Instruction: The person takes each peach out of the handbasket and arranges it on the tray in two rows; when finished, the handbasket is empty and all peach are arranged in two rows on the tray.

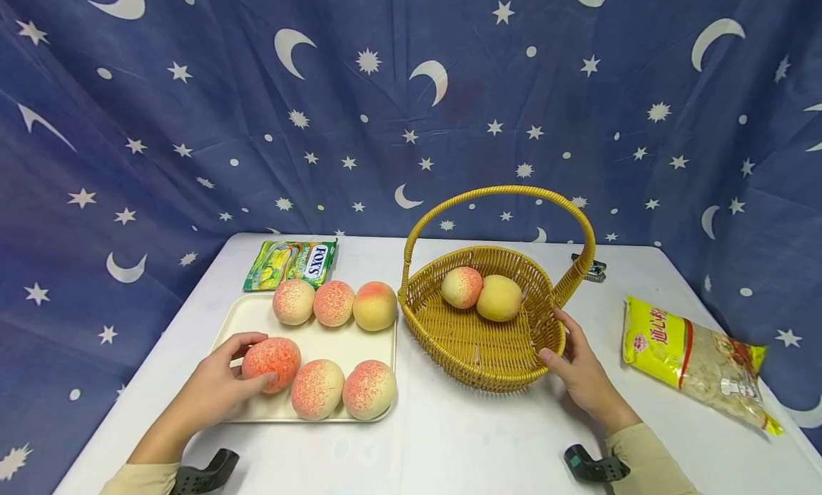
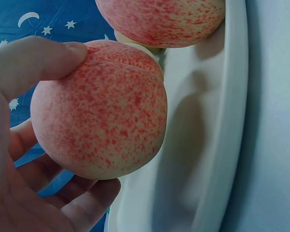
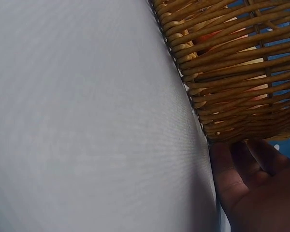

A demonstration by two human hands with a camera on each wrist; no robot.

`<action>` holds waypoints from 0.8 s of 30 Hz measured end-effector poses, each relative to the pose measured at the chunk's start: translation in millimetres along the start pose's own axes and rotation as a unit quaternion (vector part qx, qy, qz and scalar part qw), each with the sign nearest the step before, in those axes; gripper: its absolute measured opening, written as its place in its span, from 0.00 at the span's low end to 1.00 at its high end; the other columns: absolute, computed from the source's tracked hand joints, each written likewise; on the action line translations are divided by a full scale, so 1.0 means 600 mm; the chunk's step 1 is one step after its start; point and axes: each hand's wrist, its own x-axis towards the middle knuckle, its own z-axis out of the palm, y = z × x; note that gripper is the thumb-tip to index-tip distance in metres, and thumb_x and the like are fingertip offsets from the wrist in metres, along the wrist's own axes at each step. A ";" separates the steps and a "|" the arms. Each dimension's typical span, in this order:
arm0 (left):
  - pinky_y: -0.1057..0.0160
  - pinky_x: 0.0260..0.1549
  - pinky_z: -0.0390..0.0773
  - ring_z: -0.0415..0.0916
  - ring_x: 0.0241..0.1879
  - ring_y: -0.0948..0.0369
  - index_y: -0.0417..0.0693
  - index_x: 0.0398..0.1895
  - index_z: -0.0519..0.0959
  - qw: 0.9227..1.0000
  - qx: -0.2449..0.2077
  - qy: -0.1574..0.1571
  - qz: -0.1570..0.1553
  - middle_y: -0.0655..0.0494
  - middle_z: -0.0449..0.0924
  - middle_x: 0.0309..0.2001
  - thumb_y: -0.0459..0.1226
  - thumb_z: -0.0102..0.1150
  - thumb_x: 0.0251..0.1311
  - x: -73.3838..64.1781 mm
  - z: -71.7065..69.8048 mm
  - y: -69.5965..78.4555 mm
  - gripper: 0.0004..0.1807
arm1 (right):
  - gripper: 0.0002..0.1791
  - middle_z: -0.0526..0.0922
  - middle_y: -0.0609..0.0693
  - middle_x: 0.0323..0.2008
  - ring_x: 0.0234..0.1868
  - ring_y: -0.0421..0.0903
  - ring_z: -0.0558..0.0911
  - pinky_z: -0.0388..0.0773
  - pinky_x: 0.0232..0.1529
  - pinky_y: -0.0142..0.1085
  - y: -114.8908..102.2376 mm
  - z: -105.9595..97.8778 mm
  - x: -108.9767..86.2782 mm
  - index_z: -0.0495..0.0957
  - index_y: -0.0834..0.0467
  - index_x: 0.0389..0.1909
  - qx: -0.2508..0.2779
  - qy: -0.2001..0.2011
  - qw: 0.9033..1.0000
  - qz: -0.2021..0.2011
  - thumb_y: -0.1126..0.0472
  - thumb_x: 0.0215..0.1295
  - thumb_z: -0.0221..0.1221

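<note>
In the head view, the left hand grips the red peach at the left side of the tray, thumb towards the near side; the near-row peach sits just beside it, so a straight upward lift, rather than a sideways drag, should spare that neighbour a knock. The right hand holds the right side of the basket on the counter; a light steadying hold there seems enough. The left wrist view shows thumb and fingers on opposite sides of the red peach, a sound grasp that probably needs only gentle pressure; whether it touches the tray, I cannot tell. In the right wrist view, fingers meet the basket's wicker side low down, the thumb hidden; level support should prevent tipping.
</note>
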 end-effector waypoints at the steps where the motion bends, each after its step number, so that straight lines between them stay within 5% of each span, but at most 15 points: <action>1: 0.71 0.42 0.77 0.79 0.51 0.43 0.35 0.64 0.68 1.000 -0.002 -0.001 -0.001 0.35 0.73 0.58 0.33 0.71 0.55 0.000 0.001 -0.001 0.33 | 0.44 0.52 0.78 0.71 0.69 0.75 0.57 0.55 0.63 0.70 0.000 0.000 0.000 0.38 0.58 0.80 0.001 0.000 1.000 -0.001 0.64 0.73 0.55; 24: 0.64 0.41 0.80 0.78 0.51 0.45 0.37 0.63 0.68 0.997 -0.020 -0.076 0.001 0.38 0.71 0.56 0.34 0.72 0.56 -0.006 -0.010 -0.019 0.33 | 0.44 0.51 0.78 0.71 0.70 0.76 0.56 0.53 0.64 0.70 -0.001 0.000 0.000 0.38 0.58 0.80 -0.001 -0.001 1.000 -0.001 0.64 0.73 0.55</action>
